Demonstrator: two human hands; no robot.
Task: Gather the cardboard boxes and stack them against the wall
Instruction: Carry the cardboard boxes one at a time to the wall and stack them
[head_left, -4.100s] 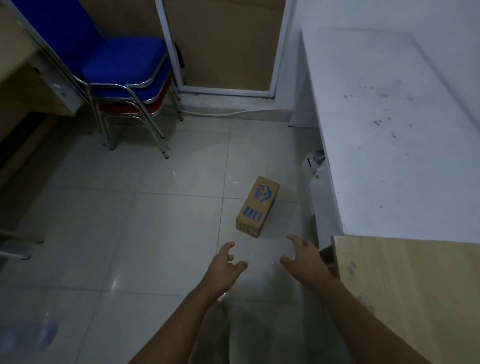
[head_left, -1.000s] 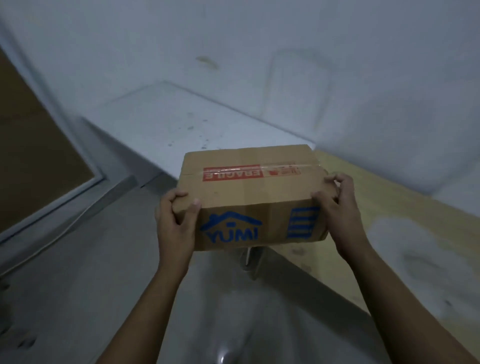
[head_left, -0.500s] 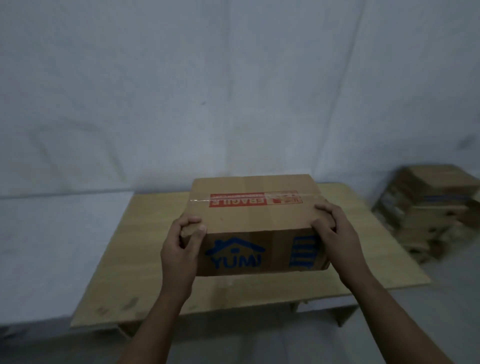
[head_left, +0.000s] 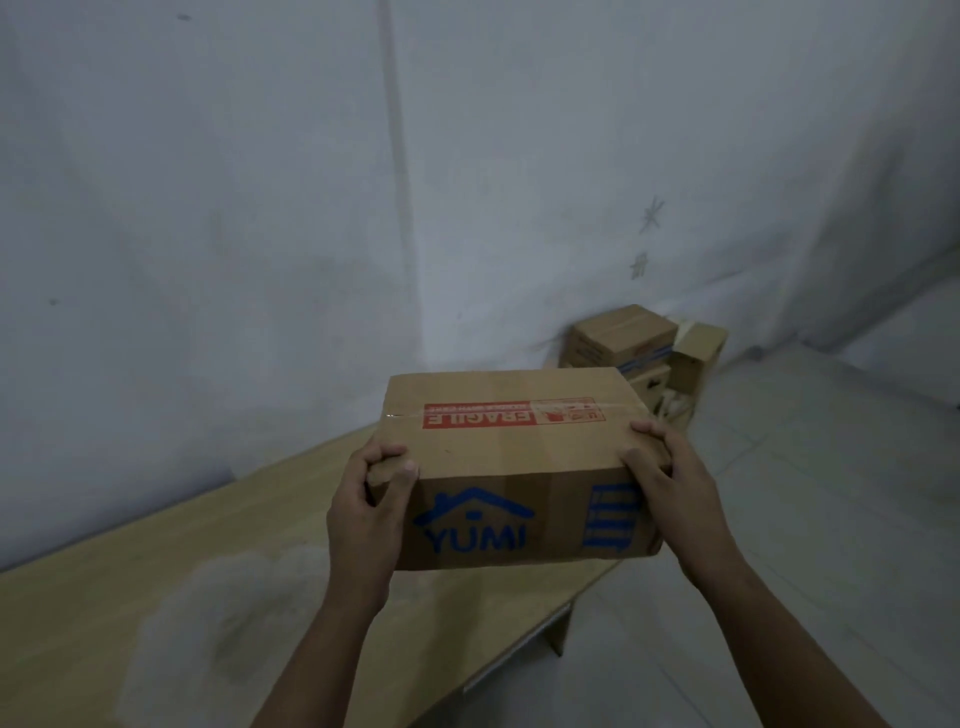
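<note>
Two hands hold one cardboard box (head_left: 511, 457) up in the air over the wooden table (head_left: 156, 597). The left hand (head_left: 366, 512) grips its left end and the right hand (head_left: 672, 480) grips its right end. This looks like the carrying step. Next, the box likely goes to the pile of boxes (head_left: 641, 358) by the wall (head_left: 571, 156) and gets set down flat on top.

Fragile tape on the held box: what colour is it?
Red with white lettering, across the top of the cardboard box, in the head view.
</note>
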